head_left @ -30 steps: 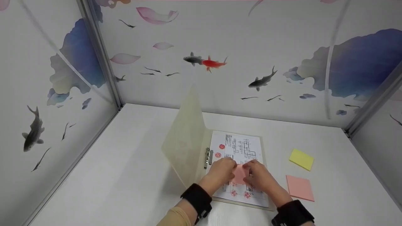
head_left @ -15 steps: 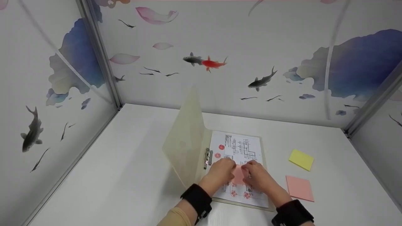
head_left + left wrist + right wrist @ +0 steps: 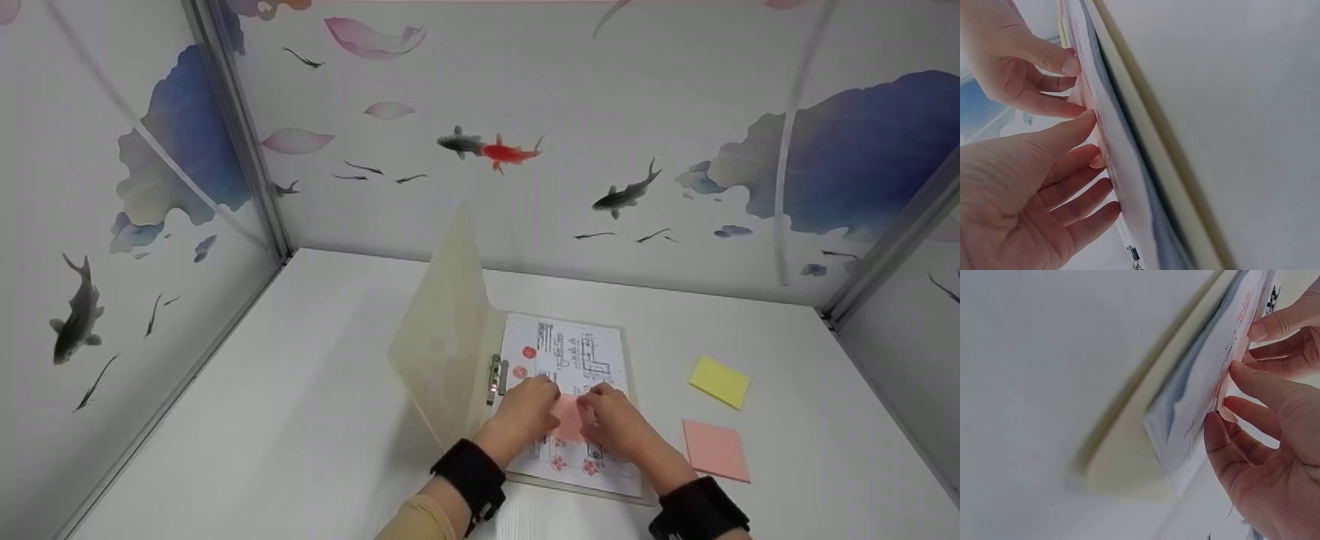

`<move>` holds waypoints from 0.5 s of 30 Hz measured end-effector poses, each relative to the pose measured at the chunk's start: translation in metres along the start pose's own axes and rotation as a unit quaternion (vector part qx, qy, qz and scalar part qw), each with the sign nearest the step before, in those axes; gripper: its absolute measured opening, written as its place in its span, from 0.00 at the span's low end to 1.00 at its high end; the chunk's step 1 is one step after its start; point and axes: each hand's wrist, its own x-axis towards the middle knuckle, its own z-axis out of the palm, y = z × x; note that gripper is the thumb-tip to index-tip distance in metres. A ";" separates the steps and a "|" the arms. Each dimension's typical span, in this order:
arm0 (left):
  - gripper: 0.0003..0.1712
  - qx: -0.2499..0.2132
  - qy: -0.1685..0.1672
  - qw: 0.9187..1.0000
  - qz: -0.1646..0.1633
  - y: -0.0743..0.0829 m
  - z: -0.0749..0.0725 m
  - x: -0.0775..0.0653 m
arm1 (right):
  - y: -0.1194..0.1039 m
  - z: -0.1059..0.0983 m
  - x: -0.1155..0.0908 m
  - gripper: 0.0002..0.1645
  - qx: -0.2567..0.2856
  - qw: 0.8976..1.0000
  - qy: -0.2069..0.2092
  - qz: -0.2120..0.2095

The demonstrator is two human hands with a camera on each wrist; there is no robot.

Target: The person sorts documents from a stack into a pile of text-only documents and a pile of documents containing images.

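An opened pale-yellow folder (image 3: 442, 337) lies on the white table, its cover standing up at the left. Printed drawing sheets (image 3: 562, 345) with red stamps rest inside, beside a metal clip (image 3: 493, 379). Over the middle of the top sheet is a pink sticky note (image 3: 571, 420). My left hand (image 3: 525, 409) pinches its left edge between thumb and index finger. At the opposite edge, my right hand (image 3: 616, 421) pinches it likewise. Both wrist views show the note's edge curling up by the fingers, as with the pink note (image 3: 1227, 414) in the right wrist view.
A yellow sticky-note pad (image 3: 720, 381) and a pink sticky-note pad (image 3: 716, 448) lie on the table (image 3: 300, 420) to the right of the folder. White panels (image 3: 525, 225) printed with fish and petals enclose the back and sides.
My left fingers have shifted very slightly left along the note. The folder, the sheets and the two pads stay in place.
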 end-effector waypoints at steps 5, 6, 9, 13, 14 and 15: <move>0.15 0.011 0.008 1.000 0.012 -0.001 0.001 0.000 | 0.001 0.000 0.001 0.21 -0.002 1.000 0.000 -0.006; 0.15 0.008 0.006 1.000 0.011 -0.001 0.000 0.000 | 0.001 0.001 0.001 0.21 -0.001 1.000 0.001 -0.006; 0.15 0.000 0.004 1.000 0.009 -0.001 0.000 0.001 | 0.002 0.001 0.001 0.22 0.002 1.000 -0.001 -0.004; 0.13 -0.001 0.004 1.000 0.008 -0.001 -0.001 0.000 | 0.002 0.001 0.001 0.22 0.003 1.000 -0.001 -0.006; 0.13 0.000 0.005 1.000 0.008 -0.001 -0.002 0.000 | 0.002 0.001 0.001 0.23 0.003 1.000 0.000 -0.008; 0.13 -0.001 0.005 1.000 0.007 -0.001 -0.002 -0.001 | 0.003 0.001 0.001 0.23 0.001 1.000 0.001 -0.010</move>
